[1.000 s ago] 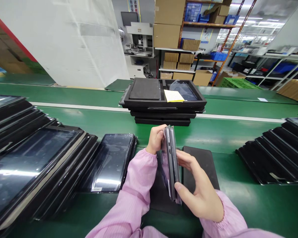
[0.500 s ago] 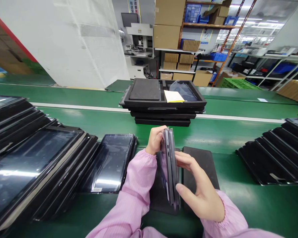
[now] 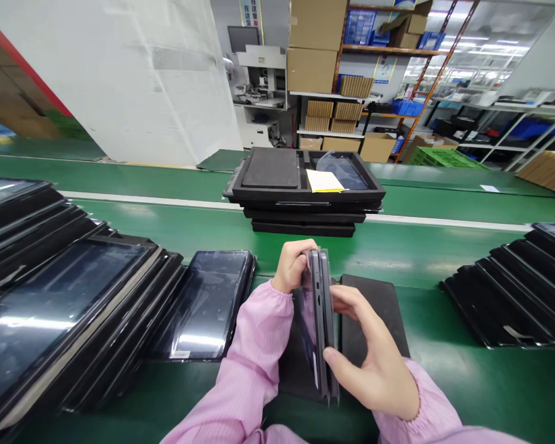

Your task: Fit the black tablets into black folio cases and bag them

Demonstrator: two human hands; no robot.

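My left hand point(image 3: 292, 266) is closed around the far end of a pair of tablets point(image 3: 322, 314) stood on edge together. Thin clear film shows at their corners. The left one has small port openings along its edge, and its glossy screen reflects the pink sleeve. My right hand point(image 3: 374, 357) has its fingers stretched and the thumb apart, touching the right side of the pair. Below them lies a dark flat pad point(image 3: 296, 370), partly hidden by the tablets. Another dark pad point(image 3: 374, 308) lies behind my right hand.
Left of my arm lies a short stack of tablets point(image 3: 208, 302). Leaning stacks of tablets point(image 3: 74, 296) fill the far left, with another stack point(image 3: 513, 290) at right. Ahead on the green bench point(image 3: 411, 246) stand black foam trays point(image 3: 305, 196) bearing a yellow-edged paper point(image 3: 324, 180).
The pair of tablets has come slightly down and to the right, its two edges now showing more distinctly. My hands keep nearly the same pose.
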